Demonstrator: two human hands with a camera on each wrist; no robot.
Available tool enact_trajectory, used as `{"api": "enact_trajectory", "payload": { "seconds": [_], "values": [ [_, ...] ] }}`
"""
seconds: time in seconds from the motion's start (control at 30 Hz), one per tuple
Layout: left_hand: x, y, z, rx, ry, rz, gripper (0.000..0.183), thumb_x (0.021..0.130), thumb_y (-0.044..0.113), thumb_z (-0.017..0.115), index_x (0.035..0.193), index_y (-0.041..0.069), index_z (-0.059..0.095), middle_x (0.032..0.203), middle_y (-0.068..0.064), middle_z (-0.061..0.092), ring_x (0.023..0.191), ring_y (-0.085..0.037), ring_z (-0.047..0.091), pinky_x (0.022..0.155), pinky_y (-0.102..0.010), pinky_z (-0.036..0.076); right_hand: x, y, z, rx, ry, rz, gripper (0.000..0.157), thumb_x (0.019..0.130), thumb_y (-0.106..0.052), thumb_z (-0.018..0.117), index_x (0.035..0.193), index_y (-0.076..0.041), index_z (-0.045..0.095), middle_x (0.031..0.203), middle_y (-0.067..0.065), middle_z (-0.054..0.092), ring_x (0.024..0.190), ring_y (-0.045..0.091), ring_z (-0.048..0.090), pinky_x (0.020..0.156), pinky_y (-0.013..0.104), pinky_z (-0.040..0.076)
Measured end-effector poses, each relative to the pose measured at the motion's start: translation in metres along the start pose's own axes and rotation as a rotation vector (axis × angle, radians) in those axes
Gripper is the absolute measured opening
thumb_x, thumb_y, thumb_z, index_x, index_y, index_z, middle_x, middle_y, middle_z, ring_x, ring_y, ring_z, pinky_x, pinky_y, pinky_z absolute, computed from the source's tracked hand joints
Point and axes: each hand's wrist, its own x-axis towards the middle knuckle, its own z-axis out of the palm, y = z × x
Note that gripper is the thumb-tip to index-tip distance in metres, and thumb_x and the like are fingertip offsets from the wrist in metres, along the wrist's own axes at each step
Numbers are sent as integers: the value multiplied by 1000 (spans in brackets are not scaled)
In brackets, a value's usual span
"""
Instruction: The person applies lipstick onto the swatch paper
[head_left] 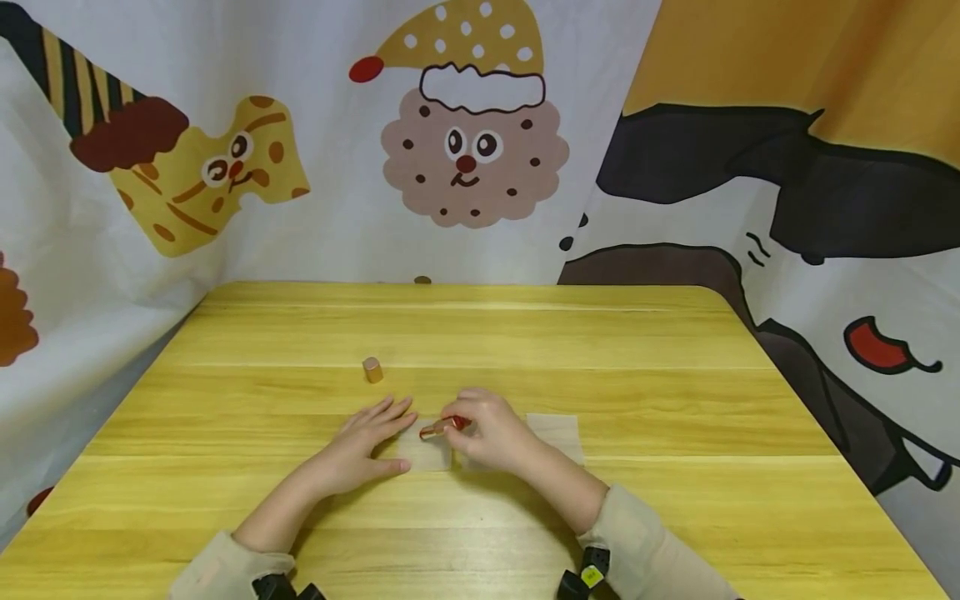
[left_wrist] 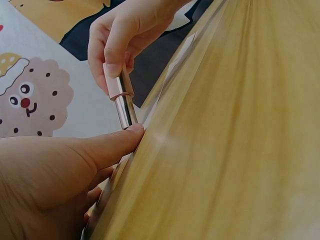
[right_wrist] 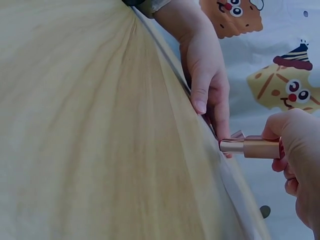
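The slim metallic tube (right_wrist: 252, 147) was above the left-hand sheet of thin paper (head_left: 430, 454), near the middle of the table's width. You had it tilted, with its narrower, shiny section pointing down to the left and its broader, copper-pink section towards your palm. A little dark red showed at the narrow tip in the right wrist view; whether that tip touched the paper, you could not have told from these angles.

Your right hand (head_left: 491, 429) was pinching the broad section between thumb and fingers. Your left hand (head_left: 360, 450) held nothing: its fingers were straight and spread, resting at the left edge of that same sheet, with the thumb lying out towards its lower corner. The tube's narrow end was near those fingers.

A second pale sheet (head_left: 558, 433) lay just to the right, partly hidden by your right hand and forearm. Beyond your left hand, a small copper-coloured cylinder (head_left: 372, 372) stood on the wooden table (head_left: 480, 333), well apart from the papers.

You wore beige sleeves (head_left: 652, 542), with black devices (head_left: 573, 585) near both wrists; the right one carried a yellow-green marker (head_left: 592, 576). Behind the table hung a white curtain (head_left: 322, 50) printed with cartoon figures, among them a pinkish biscuit (head_left: 476, 158) in a spotted hat and a yellow, cheese-like shape (head_left: 195, 217) in a striped one.
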Motion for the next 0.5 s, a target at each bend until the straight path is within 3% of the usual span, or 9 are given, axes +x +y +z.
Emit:
{"api": "enact_trajectory", "payload": {
  "seconds": [0.5],
  "values": [
    [1,1,0,2,-5,-1,68,89,37,67,144,5,42,154,-10,25,142,-37,11,109,-61,4,-5,-6,-10,0,-28,4,12,83,-7,69,94,-5,73,79,-5,58,71,7,51,61,16,46]
  ]
}}
